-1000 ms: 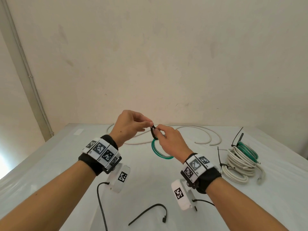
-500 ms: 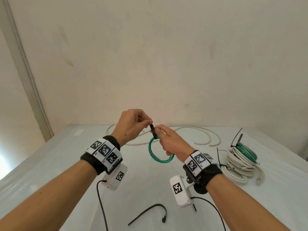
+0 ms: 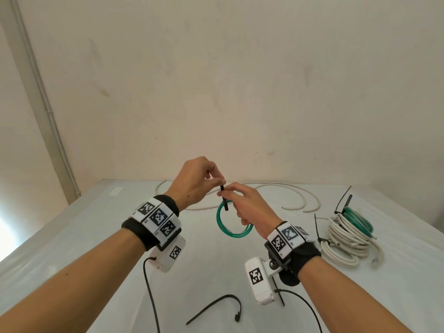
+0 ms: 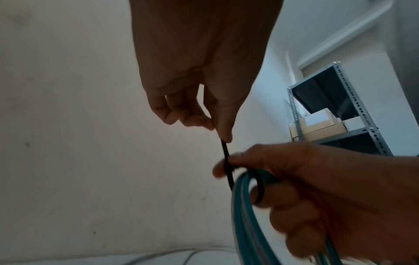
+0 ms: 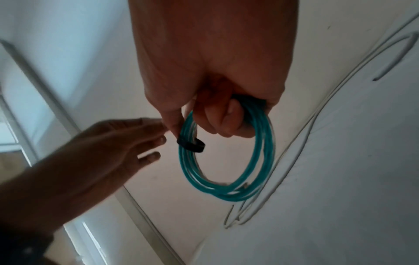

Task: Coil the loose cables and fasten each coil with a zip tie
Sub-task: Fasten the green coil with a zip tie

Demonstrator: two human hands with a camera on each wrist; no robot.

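Two tied coils point(image 3: 348, 236) lie on the table point(image 3: 72, 236). My right hand point(image 3: 249, 207) grips the green coil point(image 3: 230, 227); my left hand point(image 3: 197, 181) pinches its zip tie point(image 3: 224, 198), not yet cinched. One white cable point(image 3: 288, 191) remains loose.

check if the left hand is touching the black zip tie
Touching: the left wrist view shows the left hand pinching the zip tie tail between thumb and fingertip.

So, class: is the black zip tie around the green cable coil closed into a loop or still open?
Closed: the black zip tie rings the green cable coil, left hand pinching its tail.
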